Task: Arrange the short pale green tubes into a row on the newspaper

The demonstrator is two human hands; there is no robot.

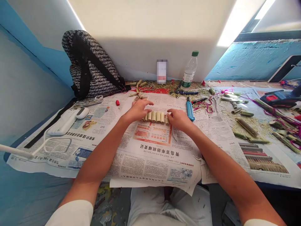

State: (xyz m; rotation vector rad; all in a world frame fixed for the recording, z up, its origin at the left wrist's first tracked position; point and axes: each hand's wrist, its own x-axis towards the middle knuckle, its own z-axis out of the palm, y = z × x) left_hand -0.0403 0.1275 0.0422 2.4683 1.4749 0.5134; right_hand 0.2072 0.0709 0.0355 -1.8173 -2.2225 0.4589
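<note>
A row of several short pale bamboo tube pieces [156,116] lies side by side on the newspaper [150,157] in front of me. My left hand [139,110] rests at the left end of the row, fingers spread over the pieces. My right hand [178,118] presses against the right end, fingers curled on the last piece. Both hands squeeze the row together from its two ends.
A blue utility knife [190,110] lies right of my right hand. A patterned backpack [90,66] leans at the back left, a water bottle [189,71] stands at the back. Green bamboo pieces [246,127], pink string [207,105] and a drill [279,98] lie to the right. A white charger [64,121] sits left.
</note>
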